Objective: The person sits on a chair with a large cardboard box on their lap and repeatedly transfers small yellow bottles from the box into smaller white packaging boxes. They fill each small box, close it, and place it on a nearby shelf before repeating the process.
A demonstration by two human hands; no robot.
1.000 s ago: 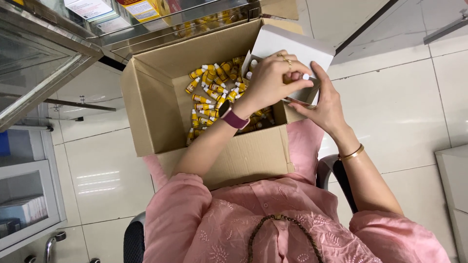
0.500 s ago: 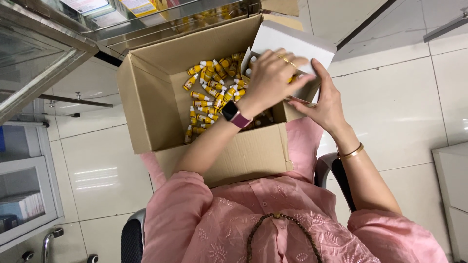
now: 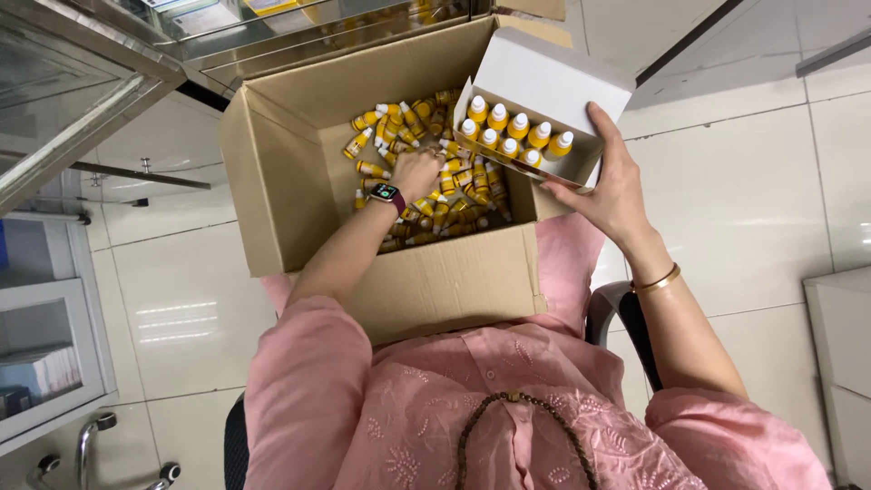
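- White tiled floor beneath carton.
- Left hand fisted among loose bottles.
- Right hand, fingers wide, gripping white box at 1 o'clock.

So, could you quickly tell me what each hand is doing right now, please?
Left hand: down in the cardboard carton, fingers curled among the loose yellow bottles; a firm hold cannot be told.
Right hand: holding the white box of bottles.

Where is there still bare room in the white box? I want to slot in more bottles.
The white box holds two rows of bottles along its near side; the strip behind them, up to the back wall, looks empty. The cardboard box has bare floor on its left; its middle and right are crowded with loose bottles.
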